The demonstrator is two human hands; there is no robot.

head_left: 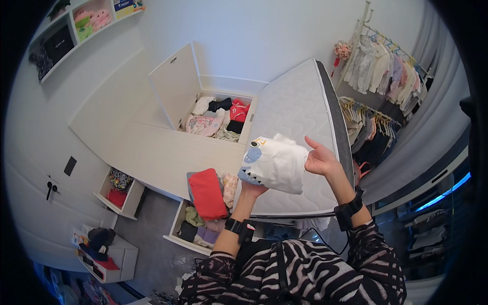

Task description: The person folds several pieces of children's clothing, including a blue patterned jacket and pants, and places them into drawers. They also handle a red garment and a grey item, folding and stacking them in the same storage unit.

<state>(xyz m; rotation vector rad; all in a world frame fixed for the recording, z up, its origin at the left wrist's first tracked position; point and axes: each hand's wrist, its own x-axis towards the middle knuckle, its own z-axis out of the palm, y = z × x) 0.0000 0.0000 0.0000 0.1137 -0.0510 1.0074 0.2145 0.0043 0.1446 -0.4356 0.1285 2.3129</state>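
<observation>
A folded white shirt (281,163) with a blue cartoon animal print is held up in front of me, above the near part of the mattress. My left hand (253,189) grips its lower left corner from below, the fingers mostly hidden under the cloth. At the shirt's right edge, my right hand (323,158) has its palm turned up and its thumb stretched away from the cloth. Its fingertips touch or lie just behind that edge. Left of the shirt, a folded red garment (208,193) tops a small pile beside a folded floral garment (230,189).
An open bed compartment (249,133) with a raised lid (175,84) holds clothes. Below the pile, a pulled-out drawer (172,230) contains more clothing; another drawer (133,199) stands open farther left. The tilted mattress (295,109) lies ahead, and clothes racks (401,48) stand right.
</observation>
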